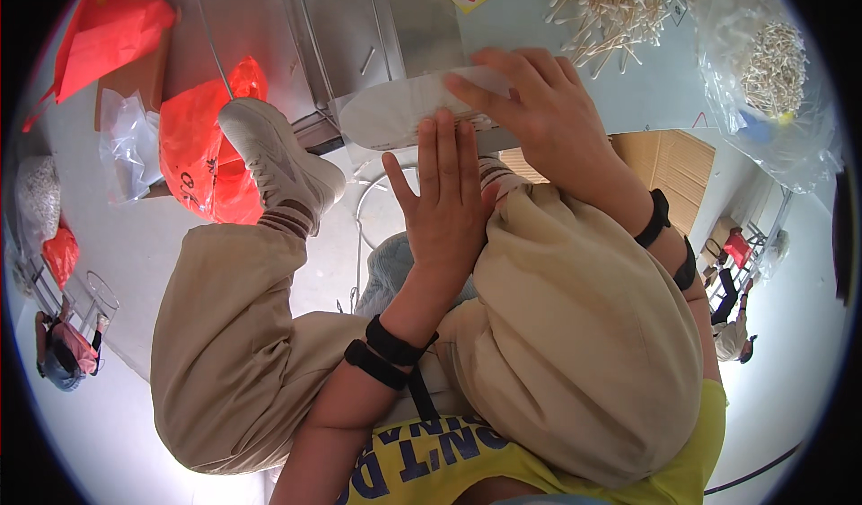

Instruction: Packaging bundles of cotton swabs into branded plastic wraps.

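The flat white bag (395,110) lies left-to-right at the surface (655,83) edge; right hand (530,101) presses it, fingers spread; left hand (444,204) rests open just nearer.

Yellow T-shirt (449,460) with dark blue block lettering, nearest lower edge. Above shirt: baggy beige trousers (575,343). Black strap bands on left wrist (388,354), above shirt, and right wrist (660,222). Beyond trousers: striped brown sock (285,220), white lace-up sneaker (274,155).
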Demonstrator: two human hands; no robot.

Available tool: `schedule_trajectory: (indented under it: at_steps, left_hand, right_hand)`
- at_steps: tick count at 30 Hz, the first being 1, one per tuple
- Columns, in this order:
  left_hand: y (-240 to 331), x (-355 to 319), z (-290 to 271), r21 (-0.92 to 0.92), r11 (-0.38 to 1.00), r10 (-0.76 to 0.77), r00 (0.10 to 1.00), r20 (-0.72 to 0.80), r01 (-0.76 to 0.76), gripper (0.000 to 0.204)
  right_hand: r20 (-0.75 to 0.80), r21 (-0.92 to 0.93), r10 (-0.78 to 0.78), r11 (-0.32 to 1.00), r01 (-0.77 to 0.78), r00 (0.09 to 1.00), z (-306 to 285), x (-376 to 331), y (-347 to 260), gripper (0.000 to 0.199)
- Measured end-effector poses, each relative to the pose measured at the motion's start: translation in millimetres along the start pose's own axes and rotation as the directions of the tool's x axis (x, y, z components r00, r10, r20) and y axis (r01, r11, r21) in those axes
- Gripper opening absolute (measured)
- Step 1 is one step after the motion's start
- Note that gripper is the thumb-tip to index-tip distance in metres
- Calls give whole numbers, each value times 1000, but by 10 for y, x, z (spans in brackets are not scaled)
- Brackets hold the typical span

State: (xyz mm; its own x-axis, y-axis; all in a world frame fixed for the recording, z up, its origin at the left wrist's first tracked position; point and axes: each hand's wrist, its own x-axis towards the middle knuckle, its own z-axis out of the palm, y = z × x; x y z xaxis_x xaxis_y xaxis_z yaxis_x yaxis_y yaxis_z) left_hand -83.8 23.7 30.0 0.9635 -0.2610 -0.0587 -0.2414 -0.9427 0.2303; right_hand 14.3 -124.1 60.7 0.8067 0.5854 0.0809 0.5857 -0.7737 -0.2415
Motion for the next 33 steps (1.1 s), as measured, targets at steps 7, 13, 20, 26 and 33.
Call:
schedule_trajectory:
  at_steps: [7, 13, 20, 26, 33]
  left_hand:
    - [-2, -10, 33, -130, 991, -13, 998, -65, 4, 90]
    - [-6, -4, 38, -143, 990, -18, 998, -57, 10, 89]
    - [13, 0, 38, -130, 991, -11, 999, -53, 4, 87]
    - [-18, -2, -1, -36, 999, 8, 1000, -8, -8, 74]
    - [-5, 10, -14, -40, 999, 13, 1000, -9, -14, 74]
  right_hand:
    - [-169, 16, 135, 991, -135, 976, -199, -282, 358, 34]
    - [-101, -100, 50, 993, -60, 994, -201, -227, 534, 24]
    - [-109, 39, -62, 997, 67, 992, 27, 49, 209, 23]
    - [-198, 191, 93, 980, -54, 976, 16, -20, 225, 30]
    - [-173, 221, 92, 974, -52, 981, 73, -89, 174, 26]
